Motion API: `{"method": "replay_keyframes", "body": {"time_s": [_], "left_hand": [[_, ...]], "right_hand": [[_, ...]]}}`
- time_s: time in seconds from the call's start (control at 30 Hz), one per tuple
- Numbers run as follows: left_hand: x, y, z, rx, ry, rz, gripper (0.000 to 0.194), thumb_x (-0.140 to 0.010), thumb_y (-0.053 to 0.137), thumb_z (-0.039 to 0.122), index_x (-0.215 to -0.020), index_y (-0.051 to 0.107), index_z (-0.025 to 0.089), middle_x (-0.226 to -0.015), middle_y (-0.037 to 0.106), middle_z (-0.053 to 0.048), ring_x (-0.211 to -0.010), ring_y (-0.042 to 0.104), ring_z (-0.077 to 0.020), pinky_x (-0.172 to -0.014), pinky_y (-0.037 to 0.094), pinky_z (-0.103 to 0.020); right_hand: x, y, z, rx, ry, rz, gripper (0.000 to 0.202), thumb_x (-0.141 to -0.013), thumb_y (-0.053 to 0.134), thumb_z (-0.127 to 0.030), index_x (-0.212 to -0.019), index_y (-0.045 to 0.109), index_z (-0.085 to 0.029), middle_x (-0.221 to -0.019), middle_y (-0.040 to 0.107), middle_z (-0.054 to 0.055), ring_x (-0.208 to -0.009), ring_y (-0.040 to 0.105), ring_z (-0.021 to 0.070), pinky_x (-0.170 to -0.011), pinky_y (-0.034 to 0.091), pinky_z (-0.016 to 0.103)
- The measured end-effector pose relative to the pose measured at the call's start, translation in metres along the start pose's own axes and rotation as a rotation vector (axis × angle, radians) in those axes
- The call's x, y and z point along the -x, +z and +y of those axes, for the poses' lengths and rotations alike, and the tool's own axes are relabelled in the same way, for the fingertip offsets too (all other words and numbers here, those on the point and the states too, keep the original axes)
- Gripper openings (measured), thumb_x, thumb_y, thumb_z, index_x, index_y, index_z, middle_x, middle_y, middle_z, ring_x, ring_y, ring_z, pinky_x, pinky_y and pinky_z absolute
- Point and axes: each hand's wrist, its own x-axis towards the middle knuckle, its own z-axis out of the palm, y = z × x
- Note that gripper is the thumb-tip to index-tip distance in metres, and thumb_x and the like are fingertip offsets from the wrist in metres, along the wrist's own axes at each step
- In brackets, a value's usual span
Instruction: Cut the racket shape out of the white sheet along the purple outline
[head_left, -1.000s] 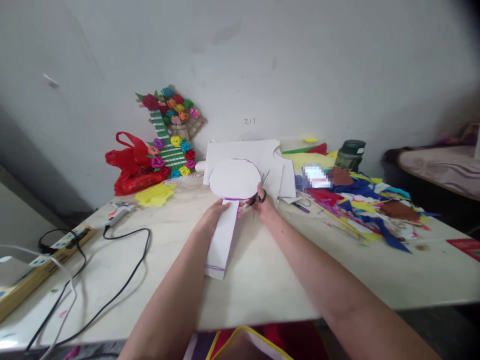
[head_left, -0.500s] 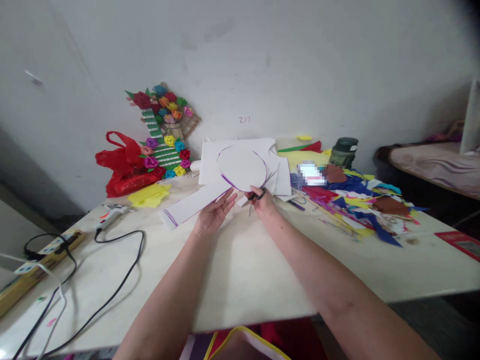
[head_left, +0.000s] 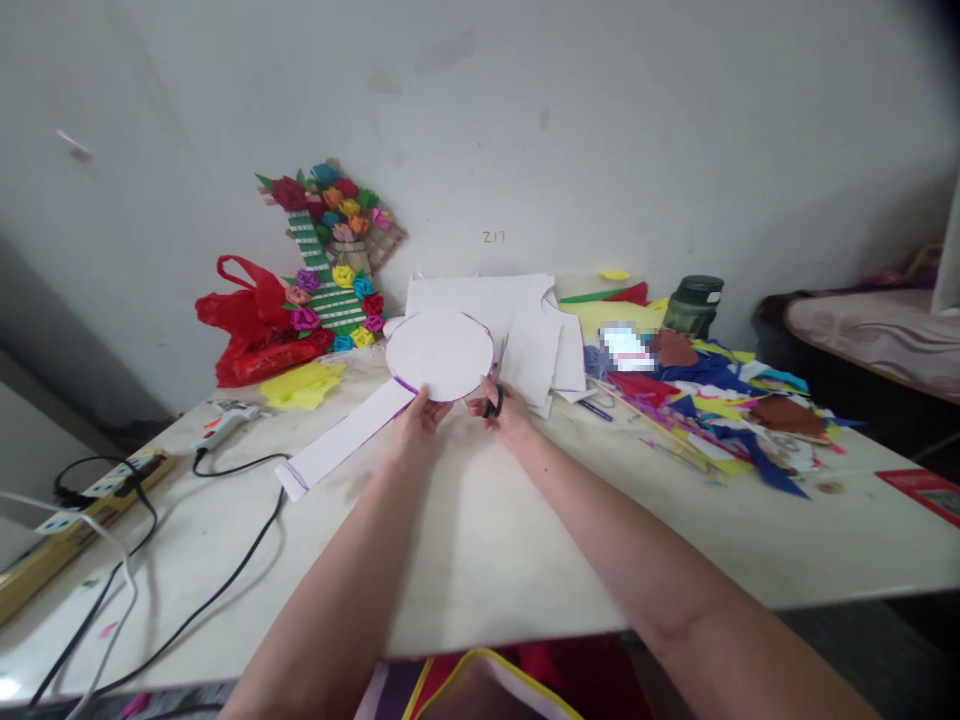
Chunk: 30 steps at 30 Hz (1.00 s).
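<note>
Through the head view, I see the white paper shape (head_left: 440,355), an oval with a long strip, held up above the desk (head_left: 525,570) between my two hands. Compared with half a second ago, it has swung: the oval now sits further left and lies broader, and its strip slants down-left more steeply. My left hand (head_left: 422,415), spread beneath the strip then, now pinches the paper where strip and oval join, thumb in front. My right hand (head_left: 511,410) has come left with the shape; its fingers are wrapped around the black handles of the scissors (head_left: 493,402), blades pointing up beside the oval's right edge. I cannot tell whether they bite into the paper.

For writing, I read "217" on the wall (head_left: 494,180). The green bottle (head_left: 694,305) bears a small white label, too small to read, as is the print on the red card (head_left: 919,492).

Counting, I get one oval-and-strip shape, one pair of scissors, one bottle, one red plastic bag (head_left: 251,318) and one flower decoration (head_left: 330,285) at the back left. More white sheets (head_left: 480,292) stand behind the oval. The coloured scraps (head_left: 750,395) at right overlap too much to count.
</note>
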Motion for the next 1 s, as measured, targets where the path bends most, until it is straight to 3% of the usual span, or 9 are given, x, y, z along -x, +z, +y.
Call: {"method": "replay_keyframes", "body": {"time_s": [0.13,0.3,0.43,0.6,0.77,1.0], "left_hand": [[0.0,-0.005,0.006,-0.021,-0.038,0.024,0.023,-0.074,0.056,0.016,-0.096,0.056,0.013,-0.075,0.068,-0.005,-0.068,0.064,-0.0158,-0.065,0.054,-0.027],[0.0,-0.007,0.01,-0.032,-0.067,0.099,0.022,-0.072,0.053,0.012,-0.093,0.058,0.011,-0.064,0.066,-0.003,-0.055,0.062,-0.0148,-0.054,0.054,-0.025],[0.006,0.002,0.003,0.036,0.023,0.03,0.028,-0.071,0.059,0.014,-0.099,0.059,0.013,-0.089,0.068,-0.006,-0.078,0.064,-0.0181,-0.067,0.055,-0.029],[0.017,0.017,-0.008,0.092,0.038,-0.076,0.039,-0.071,0.062,0.01,-0.109,0.057,0.02,-0.11,0.063,-0.005,-0.103,0.057,-0.0209,-0.084,0.051,-0.031],[0.014,0.011,-0.007,0.076,0.024,-0.038,0.04,-0.071,0.062,0.009,-0.11,0.056,0.018,-0.112,0.061,-0.007,-0.103,0.057,-0.0226,-0.083,0.052,-0.034],[0.004,-0.003,0.001,0.049,0.007,0.042,0.043,-0.068,0.063,0.005,-0.109,0.057,0.018,-0.11,0.063,-0.007,-0.097,0.06,-0.0221,-0.08,0.053,-0.034]], "right_hand": [[-0.005,-0.007,-0.006,-0.042,-0.058,0.055,0.043,-0.057,0.072,-0.036,-0.09,0.052,-0.017,-0.055,0.062,-0.001,-0.044,0.058,0.0131,-0.027,0.03,0.016],[-0.008,-0.015,-0.013,-0.082,-0.114,0.078,0.035,-0.049,0.071,-0.024,-0.077,0.051,-0.016,-0.048,0.055,-0.005,-0.037,0.052,0.0101,-0.027,0.03,0.016],[-0.007,-0.012,-0.009,-0.048,-0.142,0.057,0.032,-0.05,0.07,-0.024,-0.072,0.049,-0.017,-0.048,0.054,-0.006,-0.038,0.051,0.0101,-0.029,0.032,0.017],[-0.002,-0.003,0.0,-0.028,-0.164,0.036,0.034,-0.051,0.071,-0.03,-0.076,0.051,-0.017,-0.056,0.056,-0.005,-0.042,0.054,0.0098,-0.029,0.031,0.016],[0.0,-0.001,0.001,0.041,-0.104,0.0,0.039,-0.052,0.072,-0.034,-0.081,0.054,-0.017,-0.061,0.059,-0.003,-0.042,0.056,0.0109,-0.027,0.029,0.016],[-0.006,-0.005,-0.003,0.038,-0.096,0.086,0.038,-0.051,0.071,-0.025,-0.082,0.051,-0.017,-0.053,0.057,-0.005,-0.039,0.055,0.011,-0.025,0.026,0.016]]}}
